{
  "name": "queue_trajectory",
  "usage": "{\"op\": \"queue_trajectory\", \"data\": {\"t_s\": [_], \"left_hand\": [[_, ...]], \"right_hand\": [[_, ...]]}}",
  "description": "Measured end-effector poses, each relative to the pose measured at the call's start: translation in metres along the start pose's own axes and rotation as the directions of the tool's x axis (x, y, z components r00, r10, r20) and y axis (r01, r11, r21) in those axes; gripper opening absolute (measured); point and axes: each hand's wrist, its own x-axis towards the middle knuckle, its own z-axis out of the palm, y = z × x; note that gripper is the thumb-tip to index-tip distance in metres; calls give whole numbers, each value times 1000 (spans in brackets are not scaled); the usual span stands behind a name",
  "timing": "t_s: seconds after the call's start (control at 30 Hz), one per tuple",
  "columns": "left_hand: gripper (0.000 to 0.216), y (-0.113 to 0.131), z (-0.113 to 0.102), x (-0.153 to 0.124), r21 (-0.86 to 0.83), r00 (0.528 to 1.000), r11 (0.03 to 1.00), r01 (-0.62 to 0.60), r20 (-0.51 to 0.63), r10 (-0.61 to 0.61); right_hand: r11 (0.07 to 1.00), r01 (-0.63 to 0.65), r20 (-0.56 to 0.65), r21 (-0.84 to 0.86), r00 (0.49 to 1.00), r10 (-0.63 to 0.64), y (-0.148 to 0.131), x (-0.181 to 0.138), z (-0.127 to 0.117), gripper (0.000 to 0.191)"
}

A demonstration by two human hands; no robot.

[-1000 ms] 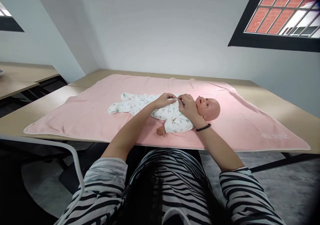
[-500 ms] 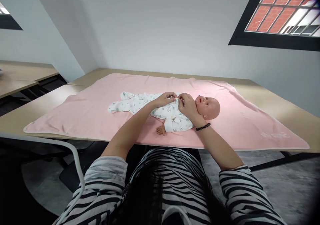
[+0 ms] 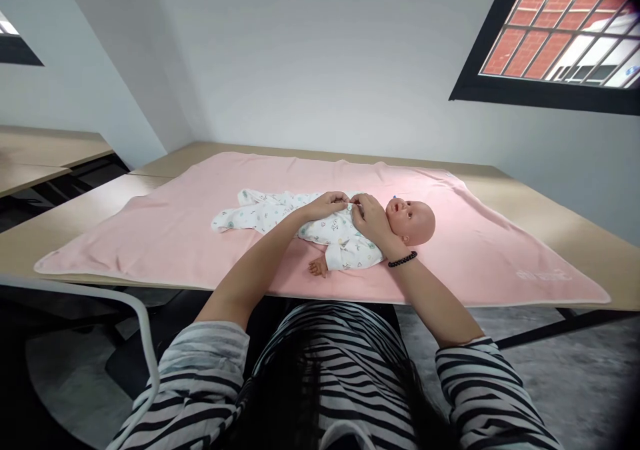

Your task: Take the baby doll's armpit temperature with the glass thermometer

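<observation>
We see pale embroidered lettering near a corner of the pink blanket (image 3: 543, 275), too faint for us to read.

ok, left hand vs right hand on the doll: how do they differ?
The left hand reaches in from the doll's leg side with a bare wrist; the right hand comes in beside the doll's head and wears a black bead bracelet. The left forearm lies over the romper; the right one does not. Both pinch the romper's fabric at the chest, fingertips nearly meeting.
</observation>
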Motion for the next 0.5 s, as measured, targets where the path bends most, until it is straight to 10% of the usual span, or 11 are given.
{"op": "queue_trajectory", "data": {"t_s": [0.5], "left_hand": [[26,1,1,-1,-11,1000,1000,-14,-28,14]], "right_hand": [[999,34,21,-43,999,-33,2,1,-1,16]]}}
